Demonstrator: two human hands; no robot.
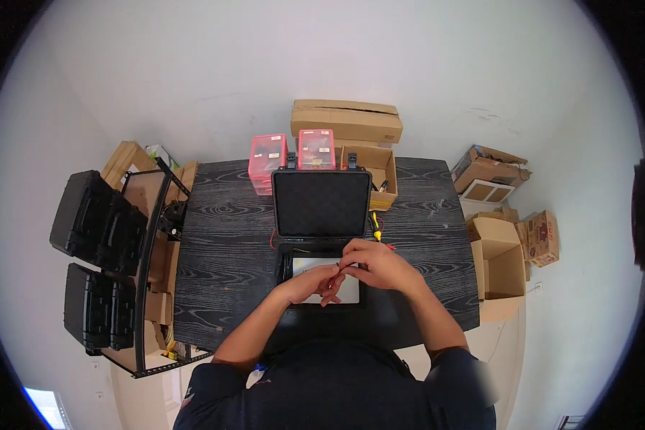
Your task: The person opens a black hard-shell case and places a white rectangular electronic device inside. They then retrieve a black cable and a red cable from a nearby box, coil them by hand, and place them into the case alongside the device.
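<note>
1. Head view, centre of the frame: left hand (309, 284) reaching in from the lower left, fingers curled, fingertips brought up against those of the right hand (375, 264).
2. Just right of centre: right hand bent down at the wrist, thumb and fingers drawn close together at the tips. Too small and shadowed there to make out; cannot tell of any thin thing pinched between the two hands.
3. Directly below both hands, at the middle of the frame: open black case (322, 204), lid raised toward the top of the frame and lined with dark foam.
4. Within the lower half of that case: white panel (347, 294), partly covered by the hands.
5. Right of the lid: yellow-and-black tool (375, 226), lying on the dark wood-grain table (433, 215).
6. Beyond the lid, upper centre: two pink-framed drawer boxes (268, 163), open cardboard box (383, 172) with small tools inside, long cardboard carton (346, 123) behind.
7. Left side of the frame: closed black cases (86, 218) on a metal rack (145, 287).
8. Right side of the frame: open brown carton (502, 276), near other cardboard boxes (542, 238).
</note>
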